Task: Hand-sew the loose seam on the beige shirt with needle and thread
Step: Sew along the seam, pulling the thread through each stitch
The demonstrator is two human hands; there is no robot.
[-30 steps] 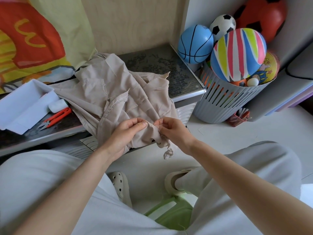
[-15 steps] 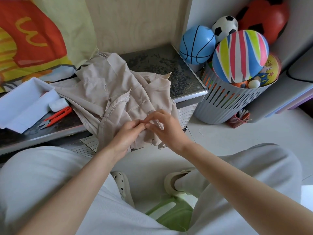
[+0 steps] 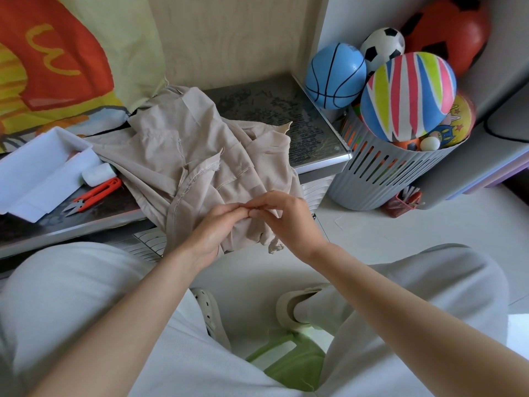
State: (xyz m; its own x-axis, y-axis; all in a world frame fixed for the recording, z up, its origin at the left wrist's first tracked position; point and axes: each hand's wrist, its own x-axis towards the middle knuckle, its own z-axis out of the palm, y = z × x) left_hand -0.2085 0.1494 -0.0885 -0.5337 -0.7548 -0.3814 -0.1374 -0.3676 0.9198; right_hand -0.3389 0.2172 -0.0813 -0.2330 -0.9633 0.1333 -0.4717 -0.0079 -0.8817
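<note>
dark tabletop (image 3: 272, 110) | on it: beige shirt (image 3: 177, 156), white tray (image 3: 34, 173), white spool (image 3: 97, 173), red snips (image 3: 94, 193)

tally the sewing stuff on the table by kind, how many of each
beige shirt: 1
red thread snips: 1
white spool: 1
white tray: 1
Total: 4
No needle can be made out, so none is counted.

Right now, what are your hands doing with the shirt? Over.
Left hand, right hand pinch beige shirt, fingertips together. Needle not visible. Nothing in the way; orange snips aside.
</note>
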